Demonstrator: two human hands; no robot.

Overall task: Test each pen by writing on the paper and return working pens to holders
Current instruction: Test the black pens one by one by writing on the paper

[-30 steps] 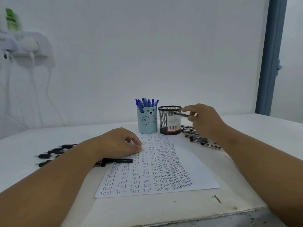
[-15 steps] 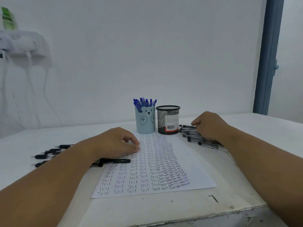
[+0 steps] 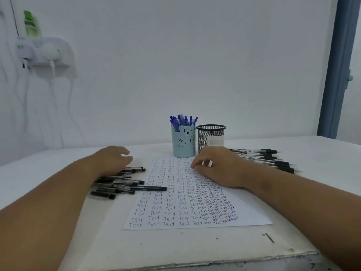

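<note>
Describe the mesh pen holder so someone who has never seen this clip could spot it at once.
Start at the paper covered in "Test" on the white table; two cups stand at its far end. The mesh holder is the right one, just behind the right hand. Unlike the blue bear cup bristling with blue pens, it is black wire mesh with a white label, and no pens show above its rim.

1. White table [image 3: 195, 249], front edge chipped.
2. Paper [image 3: 175, 204] under the right hand [image 3: 220, 169].
3. Black pens [image 3: 117, 184] beneath the left hand [image 3: 112, 159].
4. Blue holder [image 3: 183, 142] and mesh holder [image 3: 211, 137] beyond the right hand's fingers.
5. More pens [image 3: 269, 159] behind its wrist.
</note>
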